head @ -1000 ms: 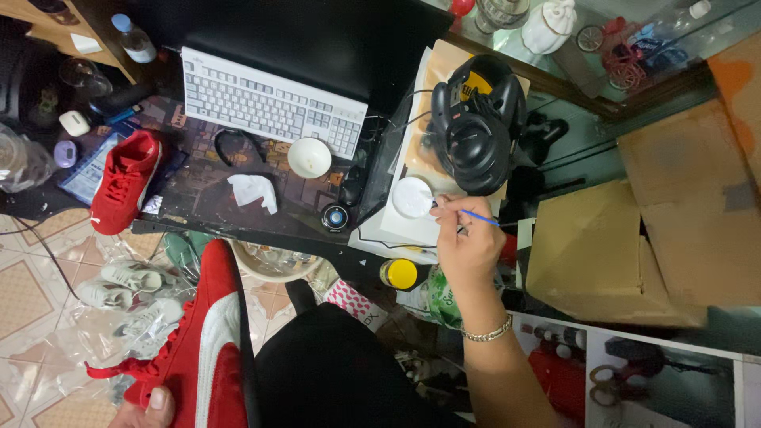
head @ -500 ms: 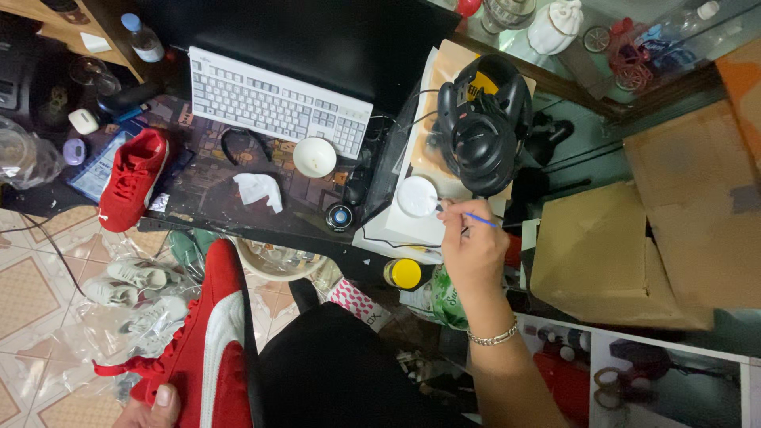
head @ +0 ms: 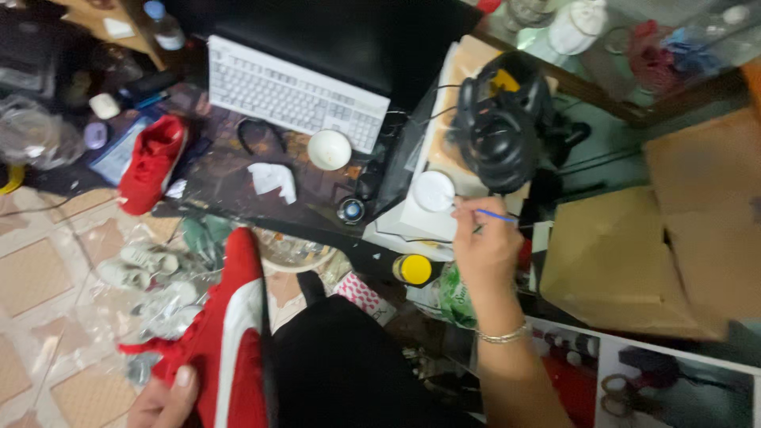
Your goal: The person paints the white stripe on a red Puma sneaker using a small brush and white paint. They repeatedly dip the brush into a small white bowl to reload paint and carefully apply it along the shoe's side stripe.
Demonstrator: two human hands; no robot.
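Gripping a thin blue brush (head: pixel 498 215), the right hand (head: pixel 485 247) hovers at the desk's right edge, fingers pinched shut on the handle, its tip beside a small white lid (head: pixel 434 191). The left hand (head: pixel 165 399) clasps the heel of a red shoe (head: pixel 224 333) with a white stripe, held low over the tiled floor (head: pixel 47 261), below the desk's front edge. On the cluttered dark desk (head: pixel 230 178) lie a white keyboard (head: pixel 295 93), a small white cup (head: pixel 329 149), a second red shoe (head: pixel 154 161) at the left edge, and black headphones (head: pixel 501 131) near the right. Cardboard boxes (head: pixel 626 261) stand further right.
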